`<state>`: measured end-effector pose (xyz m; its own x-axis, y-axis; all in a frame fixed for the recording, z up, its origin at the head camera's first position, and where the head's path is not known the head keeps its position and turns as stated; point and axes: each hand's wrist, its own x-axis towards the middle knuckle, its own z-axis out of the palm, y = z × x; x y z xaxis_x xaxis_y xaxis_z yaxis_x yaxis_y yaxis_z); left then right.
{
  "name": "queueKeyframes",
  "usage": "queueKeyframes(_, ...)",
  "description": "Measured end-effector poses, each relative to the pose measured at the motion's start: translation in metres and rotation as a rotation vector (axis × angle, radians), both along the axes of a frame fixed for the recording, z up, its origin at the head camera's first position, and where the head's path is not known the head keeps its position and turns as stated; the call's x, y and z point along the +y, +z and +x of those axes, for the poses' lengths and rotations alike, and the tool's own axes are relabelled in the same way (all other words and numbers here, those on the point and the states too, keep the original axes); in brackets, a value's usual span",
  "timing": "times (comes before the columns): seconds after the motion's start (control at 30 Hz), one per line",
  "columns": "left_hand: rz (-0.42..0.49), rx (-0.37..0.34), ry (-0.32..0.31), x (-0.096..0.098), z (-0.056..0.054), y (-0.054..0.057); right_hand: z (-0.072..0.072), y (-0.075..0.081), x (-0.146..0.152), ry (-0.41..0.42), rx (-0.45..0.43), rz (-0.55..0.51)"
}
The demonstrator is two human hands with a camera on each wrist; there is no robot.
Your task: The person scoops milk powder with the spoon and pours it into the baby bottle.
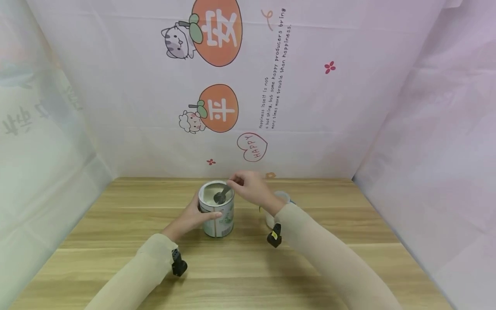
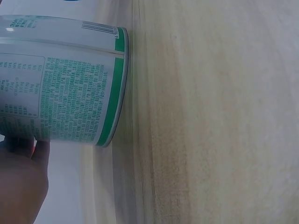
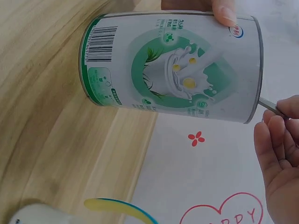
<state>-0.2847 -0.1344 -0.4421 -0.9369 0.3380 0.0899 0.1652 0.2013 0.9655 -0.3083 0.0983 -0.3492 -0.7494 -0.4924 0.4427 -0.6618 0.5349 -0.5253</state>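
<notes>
Firstly, one can (image 1: 224, 224), upright short of the table's (image 1: 228, 275) far edge, our left hand's (image 1: 195, 214) fingers curled round its left; secondly, one dark spoon (image 1: 219, 198), angled into its mouth, pinched by our right hand's (image 1: 251, 187) fingers; rightward, a gap, then a white container (image 1: 270, 220).

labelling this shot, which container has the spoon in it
The printed can, gripped by the left hand: the spoon, pinched by the right hand, reaches into its open top. No spoon shows at the partly hidden pale container.
</notes>
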Motion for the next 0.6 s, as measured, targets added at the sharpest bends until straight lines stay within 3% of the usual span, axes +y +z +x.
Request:
queueKeyframes(0.13,-0.003,-0.005,-0.006,-0.001,0.0,0.001,0.001,0.003,-0.006,0.014,0.076,0.076)
queueKeyframes(0.6,-0.011,0.005,-0.012,-0.001,-0.002,0.005,-0.002,0.003,-0.022,0.064,0.193,0.268)
